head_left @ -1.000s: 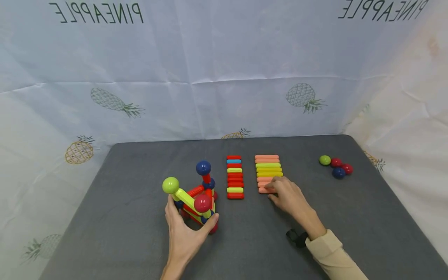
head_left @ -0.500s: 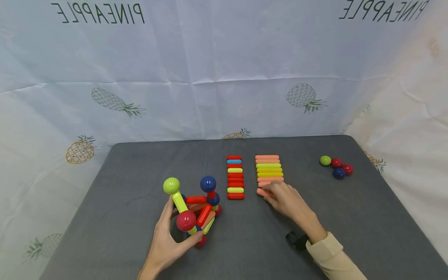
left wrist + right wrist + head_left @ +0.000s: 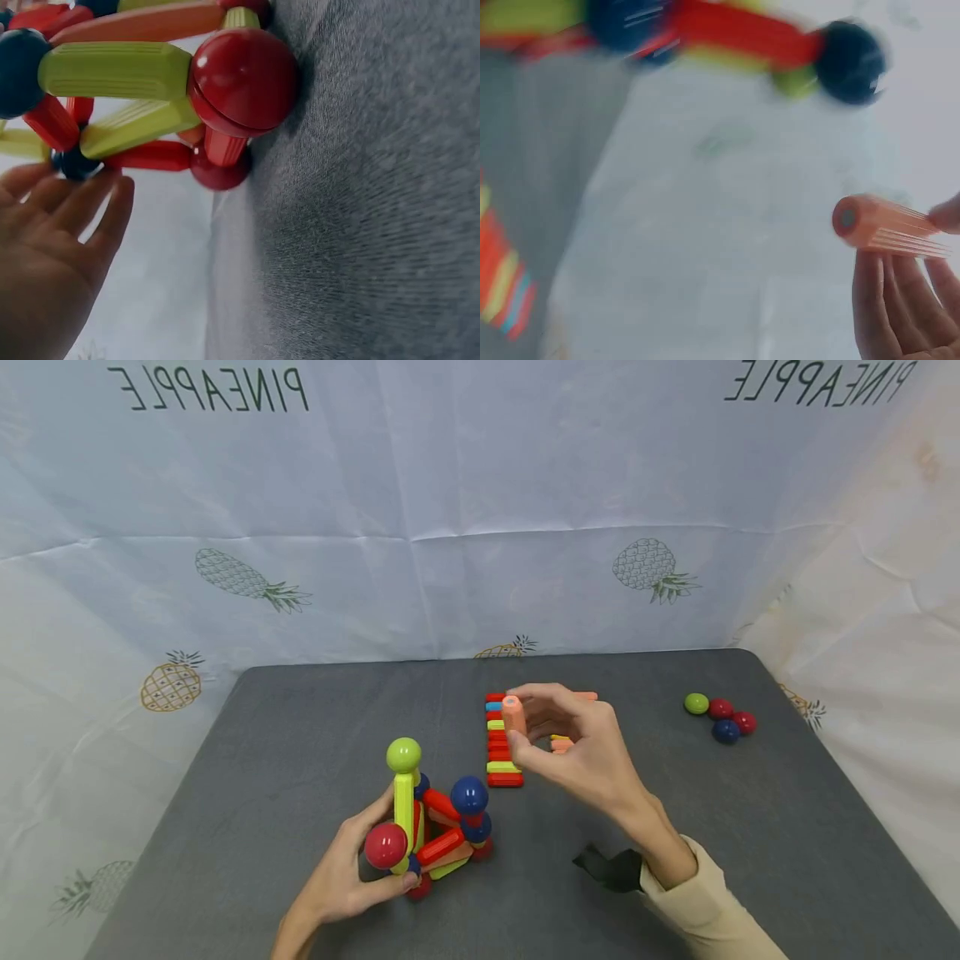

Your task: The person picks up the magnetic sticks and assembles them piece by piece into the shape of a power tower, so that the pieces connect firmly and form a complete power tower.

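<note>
My left hand [image 3: 337, 877] grips a structure of coloured sticks and balls [image 3: 403, 810] from its left side, thumb at the near lower corner and fingers behind the far one. A light green ball and a red ball sit on top at the left, a dark blue ball at the right. In the left wrist view, a red ball [image 3: 244, 82] is at the structure's base, close over the grey table. Raised above the table, my right hand [image 3: 581, 747] pinches an orange stick [image 3: 513, 716] upright between thumb and fingers. Its round end [image 3: 847, 219] shows a grey centre in the right wrist view.
A column of short red, green and blue sticks [image 3: 505, 767] lies behind the structure. Right of it, a column of longer sticks [image 3: 587, 696] is mostly hidden by my right hand. Several loose balls [image 3: 726, 732] lie at the table's far right. A pineapple-print cloth [image 3: 420, 593] hangs behind the table.
My right hand has picked an orange stick from the near end of its column, lifted it and moved left. My left hand has turned the structure, bringing the dark blue ball rightward and nearer.
</note>
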The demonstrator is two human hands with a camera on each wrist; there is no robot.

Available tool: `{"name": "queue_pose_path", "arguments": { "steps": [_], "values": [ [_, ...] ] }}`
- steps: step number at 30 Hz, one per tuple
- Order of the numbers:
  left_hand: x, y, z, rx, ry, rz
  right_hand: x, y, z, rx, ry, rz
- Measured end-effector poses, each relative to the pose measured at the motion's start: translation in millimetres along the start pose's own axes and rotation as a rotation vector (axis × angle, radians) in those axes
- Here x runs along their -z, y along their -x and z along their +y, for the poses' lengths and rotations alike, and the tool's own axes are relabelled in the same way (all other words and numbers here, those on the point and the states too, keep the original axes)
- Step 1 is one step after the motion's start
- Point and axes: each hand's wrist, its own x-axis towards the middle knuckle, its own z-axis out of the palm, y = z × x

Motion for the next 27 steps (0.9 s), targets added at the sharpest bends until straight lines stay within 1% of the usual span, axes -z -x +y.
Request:
{"name": "queue_pose_path", "arguments": {
  "steps": [2,4,6,9,12,15,18,22,24,27],
  "values": [
    [1.5,-2.0,-1.6,-0.029,0.014,-0.028,-6.7,-7.7,-17.0,0.036,-0.125,-0.024],
    [3.3,-3.5,-2.1,-0.040,0.010,-0.042,-14.8,-13.3,-30.0,0.064,-0.227,-0.081],
    [4.9,-4.6,-2.5,-0.040,0.003,-0.044,-23.7,-16.6,-38.0,0.082,-0.287,-0.147],
    [7.2,-5.0,-3.3,-0.030,-0.004,-0.039,-36.8,-18.9,-42.4,0.090,-0.322,-0.235],
    [8.6,-4.9,-3.9,-0.037,-0.013,-0.027,-46.8,-19.0,-39.7,0.067,-0.303,-0.311],
    [8.3,-5.1,-4.0,-0.042,-0.031,-0.006,-50.9,-16.6,-32.5,0.030,-0.236,-0.381],
    [7.7,-5.2,-3.4,-0.046,-0.062,0.019,-51.1,-12.8,-26.5,-0.039,-0.172,-0.457],
    [7.3,-5.4,-1.2,-0.049,-0.105,0.055,-51.2,-9.2,-22.7,-0.120,-0.152,-0.551],
    [7.4,-5.3,0.1,-0.052,-0.122,0.073,-51.6,-8.1,-21.4,-0.135,-0.151,-0.585],
    [7.4,-4.5,2.2,-0.055,-0.145,0.098,-52.7,-7.4,-21.1,-0.135,-0.126,-0.621]
  ]
}}
